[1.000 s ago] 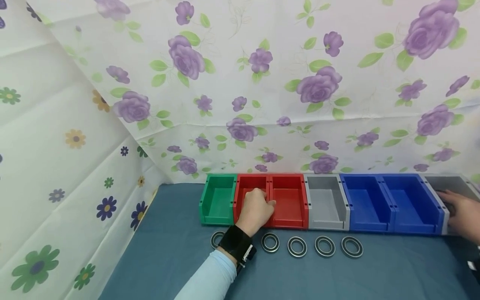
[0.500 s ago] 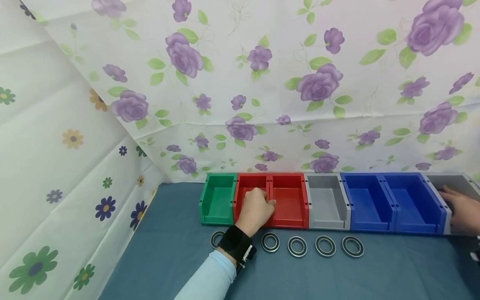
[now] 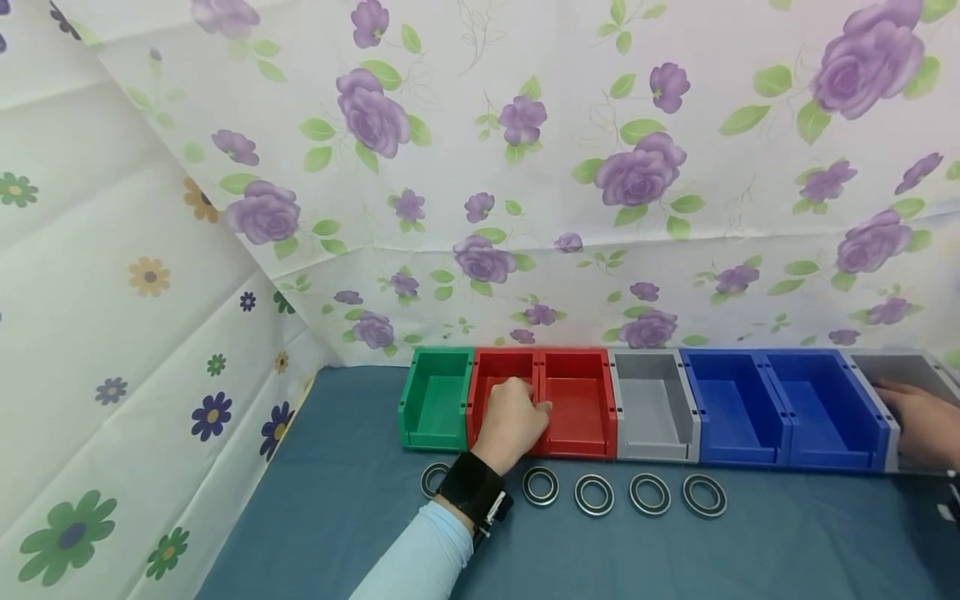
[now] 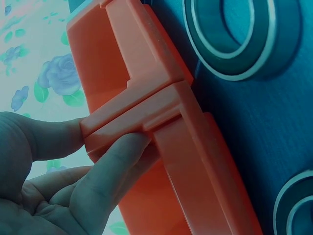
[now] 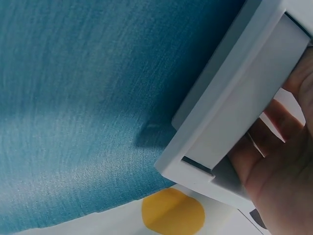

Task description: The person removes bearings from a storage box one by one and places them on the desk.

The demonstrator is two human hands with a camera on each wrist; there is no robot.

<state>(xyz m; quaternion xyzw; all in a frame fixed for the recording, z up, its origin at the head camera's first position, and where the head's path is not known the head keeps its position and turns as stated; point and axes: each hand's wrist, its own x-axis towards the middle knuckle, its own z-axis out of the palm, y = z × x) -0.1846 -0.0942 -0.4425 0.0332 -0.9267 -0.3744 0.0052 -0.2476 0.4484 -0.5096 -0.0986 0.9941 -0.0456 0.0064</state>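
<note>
My left hand [image 3: 513,418] pinches the adjoining walls of two red bins, the left one [image 3: 491,364] and the right one [image 3: 576,408]. In the left wrist view the thumb lies on one side of that seam and the fingers [image 4: 110,169] on the other. At the far right my right hand [image 3: 928,423] reaches into a grey bin [image 3: 892,364]. Seen from the right wrist, its fingers [image 5: 266,137] go in behind the bin's front lip [image 5: 239,98]. Their tips are hidden, and I cannot tell whether they hold anything.
Several ball bearings [image 3: 595,495] lie in a row on the blue cloth [image 3: 600,562] before the bins; my left wrist partly covers the leftmost bearing [image 3: 432,481]. A green bin [image 3: 442,408], another grey bin [image 3: 651,404] and two blue bins [image 3: 731,408] complete the row. Flowered sheeting [image 3: 420,167] hangs behind.
My right hand has shifted slightly within the right-end grey bin, and the dark patch beside its fingers is now covered. The left hand stays at the red bins' seam.
</note>
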